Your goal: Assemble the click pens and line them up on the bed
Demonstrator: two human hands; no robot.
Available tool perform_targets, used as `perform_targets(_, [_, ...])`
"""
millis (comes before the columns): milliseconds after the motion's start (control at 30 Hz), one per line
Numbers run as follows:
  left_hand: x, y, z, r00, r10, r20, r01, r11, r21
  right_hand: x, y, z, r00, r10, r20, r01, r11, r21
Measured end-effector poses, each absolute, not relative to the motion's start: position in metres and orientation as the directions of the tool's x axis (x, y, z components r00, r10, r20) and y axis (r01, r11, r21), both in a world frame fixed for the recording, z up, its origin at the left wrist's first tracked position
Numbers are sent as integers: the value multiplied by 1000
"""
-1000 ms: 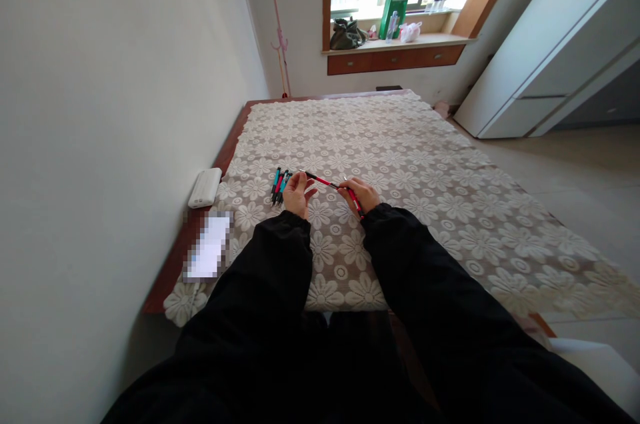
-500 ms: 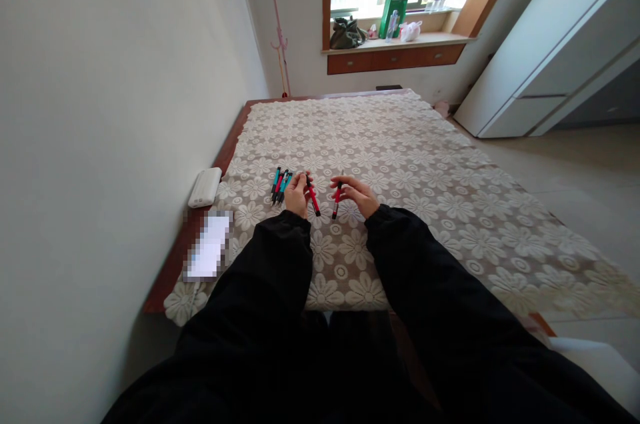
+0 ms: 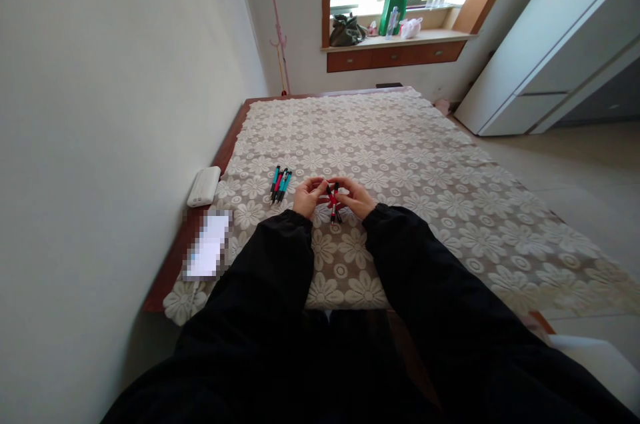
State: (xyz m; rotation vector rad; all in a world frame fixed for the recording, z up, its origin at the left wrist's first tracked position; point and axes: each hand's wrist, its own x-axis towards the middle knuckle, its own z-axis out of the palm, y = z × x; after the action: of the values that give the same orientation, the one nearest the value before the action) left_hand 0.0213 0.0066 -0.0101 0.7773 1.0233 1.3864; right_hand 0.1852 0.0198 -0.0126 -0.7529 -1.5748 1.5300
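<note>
Just above the flowered tablecloth (image 3: 345,137), my left hand (image 3: 309,197) and my right hand (image 3: 357,197) meet at the fingertips. Two red-and-black pens (image 3: 333,206) cross each other between them. The left hand pinches one pen near its upper end, and the right hand grips the other. Both pens slant downward toward me. Left of my left hand, several teal and red pens (image 3: 281,185) lie side by side in a loose bunch on the cloth.
Along the table's left edge sit a white box-shaped device (image 3: 204,187) and a blurred phone (image 3: 209,245) with a cable. A wall (image 3: 125,111) rises close on the left. The windowsill beyond holds a green bag (image 3: 393,9) and a dark bag (image 3: 346,31).
My left hand has moved right and my right hand slightly inward, so the two pens, formerly apart, now cross. The bunch of pens on the cloth stays put.
</note>
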Motion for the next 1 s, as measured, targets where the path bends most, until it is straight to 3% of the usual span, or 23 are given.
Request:
perform_targets(400, [21,7,-12,-121,989,-88,-366,38,930,185,19,-9,-454,872,183,-24,194,-981])
perform_targets(700, [16,12,-11,-328,944,-12,-338,-106,935,191,20,1,-176,889,422,81,441,-894])
perform_targets(833, [17,10,-9,-316,948,24,-298,-123,947,194,19,1,-262,825,500,320,563,-762])
perform_targets(1000, [20,7,-4,-280,959,38,-273,-118,955,196,19,0,-361,763,536,361,644,-674])
